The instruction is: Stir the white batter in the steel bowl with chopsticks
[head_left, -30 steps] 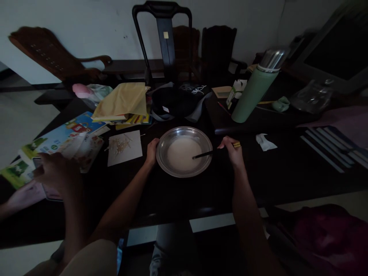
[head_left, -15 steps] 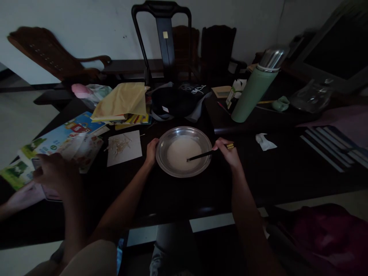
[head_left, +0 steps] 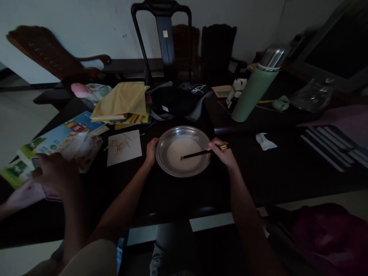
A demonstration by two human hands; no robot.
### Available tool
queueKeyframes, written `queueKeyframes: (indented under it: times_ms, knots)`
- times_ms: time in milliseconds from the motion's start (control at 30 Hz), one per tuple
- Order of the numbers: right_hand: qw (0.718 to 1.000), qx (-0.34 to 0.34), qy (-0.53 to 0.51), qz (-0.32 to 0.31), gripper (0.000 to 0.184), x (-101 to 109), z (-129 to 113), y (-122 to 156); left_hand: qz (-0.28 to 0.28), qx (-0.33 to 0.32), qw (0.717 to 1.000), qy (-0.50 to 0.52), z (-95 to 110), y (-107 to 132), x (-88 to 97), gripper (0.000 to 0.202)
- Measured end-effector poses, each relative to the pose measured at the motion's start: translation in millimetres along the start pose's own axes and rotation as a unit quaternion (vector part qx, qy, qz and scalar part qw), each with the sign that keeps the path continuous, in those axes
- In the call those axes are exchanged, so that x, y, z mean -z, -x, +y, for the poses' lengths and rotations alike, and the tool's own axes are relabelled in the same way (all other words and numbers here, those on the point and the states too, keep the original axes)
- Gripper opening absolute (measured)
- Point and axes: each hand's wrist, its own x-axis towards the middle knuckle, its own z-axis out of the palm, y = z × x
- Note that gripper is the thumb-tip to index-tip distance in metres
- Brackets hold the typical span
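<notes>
A round metal bowl [head_left: 165,163] with a pale white mixture [head_left: 179,147] in it stands on the dark table in front of me. My left hand [head_left: 151,150] is curled against the bowl's left rim and holds it. My right hand [head_left: 222,151] grips a pair of dark chopsticks [head_left: 194,154] with yellow-banded ends. Their tips reach into the mixture near its middle.
A white paper with several small sticks [head_left: 124,146] lies left of the bowl. Another person's hands [head_left: 53,175] rest on colourful booklets [head_left: 66,136] at the left. A green thermos [head_left: 254,90], a crumpled tissue [head_left: 265,141], a yellow cloth [head_left: 123,99] and chairs stand behind.
My right hand has moved left toward the bowl, pushing the chopstick tips from the mixture's right side to its middle. My left hand has stayed on the rim.
</notes>
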Motion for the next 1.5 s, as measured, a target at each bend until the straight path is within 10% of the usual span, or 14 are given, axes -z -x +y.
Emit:
queueKeyframes:
  times_ms: [267,500,700,933,1133,1333,1500]
  knots:
    - [0.991,-0.024,-0.003,0.131,0.05,13,3,1,-0.012,-0.011,1.0,-0.003,-2,-1,1.9,0.03]
    - [1.0,0.014,0.0,-0.012,0.039,-2,-1,-2,0.004,-0.005,1.0,-0.018,0,-1,0.2,0.032]
    - [0.992,-0.021,-0.011,0.12,0.049,14,4,1,-0.007,-0.004,1.0,-0.016,-1,-1,1.0,0.031]
    - [1.0,0.013,0.004,-0.012,0.041,-2,-1,-2,0.0,-0.013,1.0,-0.015,-4,-4,1.5,0.028]
    - [0.995,-0.008,-0.012,0.103,0.047,11,4,1,-0.003,0.004,1.0,-0.009,-1,0,0.3,0.027]
    - [0.999,0.036,0.008,-0.023,0.039,0,1,-2,-0.003,-0.018,1.0,-0.013,-6,-3,2.4,0.026]
    - [0.996,0.001,-0.002,0.092,0.043,9,5,-1,-0.004,-0.008,1.0,-0.019,-9,-6,3.1,0.028]
